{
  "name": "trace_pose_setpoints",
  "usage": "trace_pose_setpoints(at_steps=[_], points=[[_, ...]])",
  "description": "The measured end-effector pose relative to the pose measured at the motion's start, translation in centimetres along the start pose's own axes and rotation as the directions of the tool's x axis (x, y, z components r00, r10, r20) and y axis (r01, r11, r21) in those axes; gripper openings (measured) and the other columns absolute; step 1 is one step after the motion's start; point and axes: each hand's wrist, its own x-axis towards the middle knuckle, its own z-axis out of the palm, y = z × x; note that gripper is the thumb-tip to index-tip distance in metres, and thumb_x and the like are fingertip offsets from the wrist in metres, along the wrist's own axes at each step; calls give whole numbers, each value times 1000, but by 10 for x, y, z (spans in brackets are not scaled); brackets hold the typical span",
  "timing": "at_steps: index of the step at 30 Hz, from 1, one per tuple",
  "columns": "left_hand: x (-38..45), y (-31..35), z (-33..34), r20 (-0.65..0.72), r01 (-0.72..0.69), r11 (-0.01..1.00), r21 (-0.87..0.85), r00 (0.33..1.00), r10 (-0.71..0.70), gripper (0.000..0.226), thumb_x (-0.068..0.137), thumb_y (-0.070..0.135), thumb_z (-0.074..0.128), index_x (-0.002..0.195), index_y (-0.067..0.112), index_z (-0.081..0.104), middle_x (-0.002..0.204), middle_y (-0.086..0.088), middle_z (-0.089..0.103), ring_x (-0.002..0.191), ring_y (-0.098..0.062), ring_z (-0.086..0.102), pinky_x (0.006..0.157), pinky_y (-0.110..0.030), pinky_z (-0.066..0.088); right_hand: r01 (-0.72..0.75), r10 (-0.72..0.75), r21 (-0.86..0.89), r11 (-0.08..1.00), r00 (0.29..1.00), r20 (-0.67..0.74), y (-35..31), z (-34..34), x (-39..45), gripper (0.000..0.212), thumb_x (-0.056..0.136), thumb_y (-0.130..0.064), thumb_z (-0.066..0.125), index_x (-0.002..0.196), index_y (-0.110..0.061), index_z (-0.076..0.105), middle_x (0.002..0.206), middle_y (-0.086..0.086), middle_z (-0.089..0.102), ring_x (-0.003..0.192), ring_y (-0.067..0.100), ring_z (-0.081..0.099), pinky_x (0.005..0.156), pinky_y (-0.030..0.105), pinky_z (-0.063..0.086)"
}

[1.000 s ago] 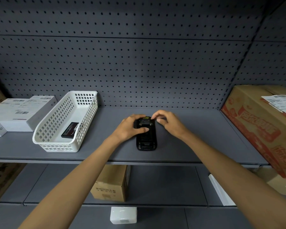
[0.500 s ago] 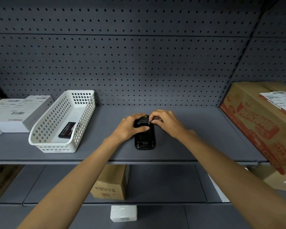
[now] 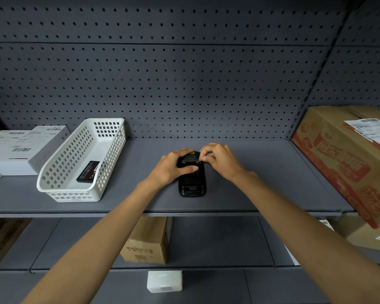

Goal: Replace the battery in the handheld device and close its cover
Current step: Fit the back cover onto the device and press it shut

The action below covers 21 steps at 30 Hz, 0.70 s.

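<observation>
Handheld device (image 3: pixel 191 178) lies mid-shelf, long axis twelve-to-six; left hand (image 3: pixel 172 166) grips its nine-o'clock side, right hand (image 3: pixel 219 160) pinches the latch at its twelve-o'clock end, nearer.

two bare forearms enter from the lower edge of the view, each ending in a hand: left hand (image 3: pixel 170 166), right hand (image 3: pixel 221 162). no sleeves, gloves, rings, watch or bands are visible on either arm. fingernails are short and unpainted where they show.
</observation>
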Motion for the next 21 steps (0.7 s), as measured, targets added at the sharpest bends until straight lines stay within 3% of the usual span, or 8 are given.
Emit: trace_pose_setpoints(at_steps=[5,21], points=[[0,0,0,0,2,1000,-4,1000,-2,67,83,37,73,143,19,48,144,2,53,133,-14,48,112,-27,35,-27,27,38,999,1000,-4,0,1,-2,9,89,-3,65,86,-5,73,105,7,69,91,21,68,90,40,56],[-2,1,1,-1,1,1000,-11,1000,-1,65,84,36,72,143,19,48,144,3,53,131,-13,49,104,-16,32,-56,55,35,998,998,29,-1,0,-1,8,89,-3,65,87,-5,72,108,8,68,96,22,67,93,41,55]])
